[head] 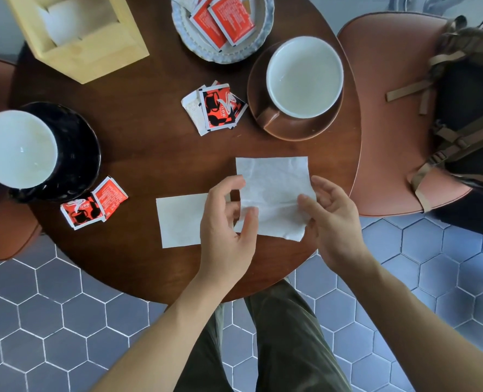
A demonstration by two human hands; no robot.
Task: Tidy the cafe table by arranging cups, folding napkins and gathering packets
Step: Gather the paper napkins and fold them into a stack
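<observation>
Round dark wooden counter over hexagon floor tiles. Unfolded napkin lies between both hands, long axis running away from the person. Left hand pinches its near-left edge; right hand, fingers loosely curled, touches the right edge. Folded napkin lies just left.
</observation>
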